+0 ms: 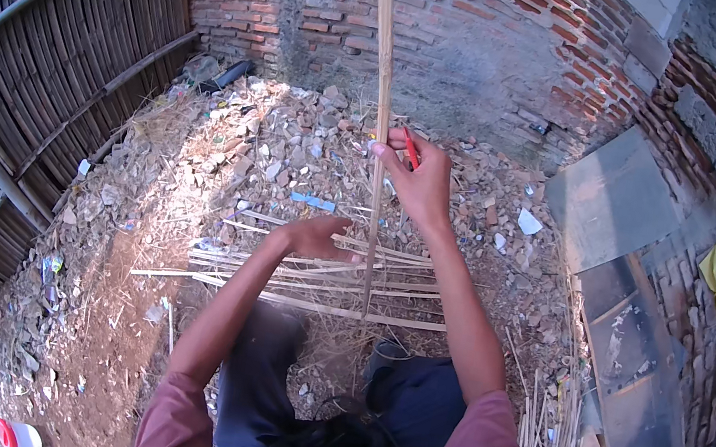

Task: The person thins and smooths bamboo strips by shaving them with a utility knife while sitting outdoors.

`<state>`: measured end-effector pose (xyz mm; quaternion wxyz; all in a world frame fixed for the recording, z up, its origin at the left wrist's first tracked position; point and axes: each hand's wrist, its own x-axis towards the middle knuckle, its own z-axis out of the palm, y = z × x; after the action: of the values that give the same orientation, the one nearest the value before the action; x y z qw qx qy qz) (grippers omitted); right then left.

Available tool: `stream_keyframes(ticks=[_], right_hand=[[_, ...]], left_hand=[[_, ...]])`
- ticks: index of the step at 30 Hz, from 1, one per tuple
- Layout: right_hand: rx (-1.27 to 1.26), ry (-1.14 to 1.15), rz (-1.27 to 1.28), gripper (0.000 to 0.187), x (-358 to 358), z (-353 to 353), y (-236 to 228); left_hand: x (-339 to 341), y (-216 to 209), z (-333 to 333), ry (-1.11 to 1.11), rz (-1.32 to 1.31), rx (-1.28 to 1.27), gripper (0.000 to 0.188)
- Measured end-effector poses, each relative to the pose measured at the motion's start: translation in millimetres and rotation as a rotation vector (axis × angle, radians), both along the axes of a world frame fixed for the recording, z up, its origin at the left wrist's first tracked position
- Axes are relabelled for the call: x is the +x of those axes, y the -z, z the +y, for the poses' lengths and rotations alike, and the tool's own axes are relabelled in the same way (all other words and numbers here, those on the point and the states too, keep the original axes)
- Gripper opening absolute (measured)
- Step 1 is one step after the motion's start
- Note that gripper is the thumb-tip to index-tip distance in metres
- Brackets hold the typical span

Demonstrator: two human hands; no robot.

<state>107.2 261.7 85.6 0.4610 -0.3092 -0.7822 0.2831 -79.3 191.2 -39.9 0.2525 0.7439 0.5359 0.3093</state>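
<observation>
A long pale bamboo strip stands nearly upright in front of me. My right hand is closed, pinching the strip between thumb and fingers partway up. A slim red pen-like tool is tucked in the same hand; its exact kind is unclear. Lower down, my left hand is open beside the strip, its fingers stretched toward it; I cannot tell whether they touch it. Several thin bamboo strips lie crosswise on the ground below both hands, and the upright strip passes in front of them.
Rubble and litter cover the ground ahead, up to a brick wall. A woven bamboo fence stands on the left. Leaning boards line the right side, with more thin strips near them. A red-and-white container sits lower left.
</observation>
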Motion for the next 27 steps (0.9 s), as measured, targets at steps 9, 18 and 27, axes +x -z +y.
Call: stream_keyframes(ticks=[9,18,27], right_hand=[[-0.109,-0.036,-0.094,0.03,21,3,11],[-0.292,-0.2,0.1,0.035,13,-3,37],[-0.081,0.353,-1.017,0.035,110,28,98]], left_hand=[[-45,-68,-24,0.193,0.236,-0.962,0.074],[-18,-185,2,-0.039,-0.529,0.304,0.063],[22,-189,20,-0.007,-0.743,0.146,0.043]])
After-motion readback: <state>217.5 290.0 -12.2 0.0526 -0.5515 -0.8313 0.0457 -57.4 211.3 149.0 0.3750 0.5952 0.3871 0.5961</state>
